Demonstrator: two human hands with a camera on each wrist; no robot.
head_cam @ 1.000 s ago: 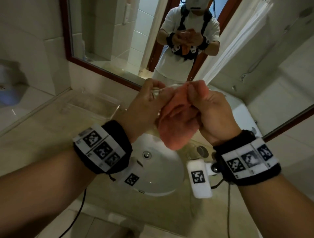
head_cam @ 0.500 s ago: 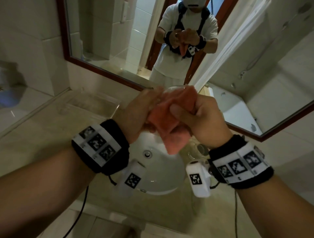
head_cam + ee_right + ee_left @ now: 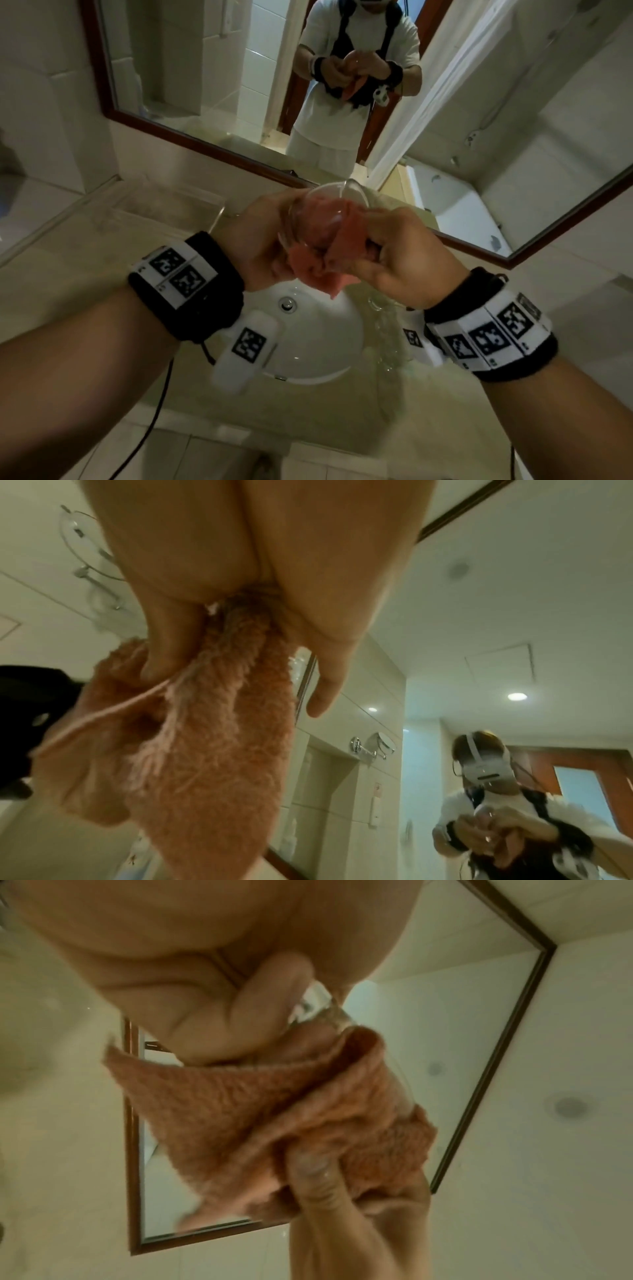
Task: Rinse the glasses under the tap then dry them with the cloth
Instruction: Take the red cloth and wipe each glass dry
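Above the basin my left hand (image 3: 265,241) grips a clear glass (image 3: 322,209), tilted. A pink cloth (image 3: 317,274) is stuffed into the glass and shows through its wall. My right hand (image 3: 388,255) pinches the bunched cloth where it leaves the glass. In the left wrist view my left fingers (image 3: 274,988) curl around the glass (image 3: 323,1007), with the cloth (image 3: 274,1110) below them, held by the right hand (image 3: 329,1180). The right wrist view shows my right hand (image 3: 240,674) clamping the cloth (image 3: 219,737), which hangs down and hides the glass.
A white round basin (image 3: 315,346) with a drain lies below my hands in a beige counter (image 3: 85,260). Another clear glass (image 3: 388,342) stands on the counter right of the basin. A framed mirror (image 3: 205,85) covers the wall behind.
The cloth lay folded over the outside of the glass; now it is pushed inside and seen through the wall. Both hands have turned, still holding glass and cloth.
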